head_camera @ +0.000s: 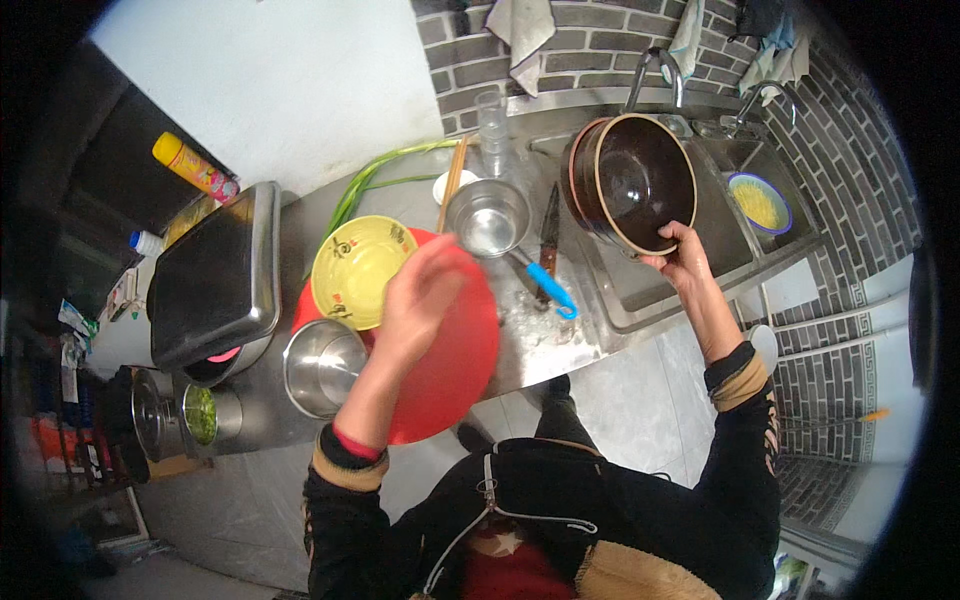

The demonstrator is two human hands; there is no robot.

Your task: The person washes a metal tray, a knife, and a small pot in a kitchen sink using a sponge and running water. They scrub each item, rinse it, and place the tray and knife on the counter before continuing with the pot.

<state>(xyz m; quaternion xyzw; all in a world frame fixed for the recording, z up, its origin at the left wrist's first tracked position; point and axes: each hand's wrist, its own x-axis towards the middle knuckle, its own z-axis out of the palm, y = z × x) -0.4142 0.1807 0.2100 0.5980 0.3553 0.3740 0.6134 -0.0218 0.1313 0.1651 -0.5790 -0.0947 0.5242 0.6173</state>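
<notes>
My right hand (681, 257) grips the rim of a dark brown glazed bowl (649, 180), tilted over the left sink basin, with another brown vessel close behind it. Blurred, my left hand (424, 292) is raised over a round red board (465, 337), beside a yellow bowl (360, 270) with dark and red markings; whether it touches the bowl I cannot tell. A steel pot (322, 367) stands at the board's left edge. Between my hands lie a small steel saucepan (487, 217) with a blue handle and a knife (550, 240) with a wooden handle.
Green onions (360, 184), wooden chopsticks (452, 184) on a white dish and stacked clear cups (492, 131) are at the back. A rectangular metal pan (217, 277) stands left, above a pot of green vegetables (200, 414). The right basin holds a bowl of yellow shreds (761, 204) below a faucet (772, 94).
</notes>
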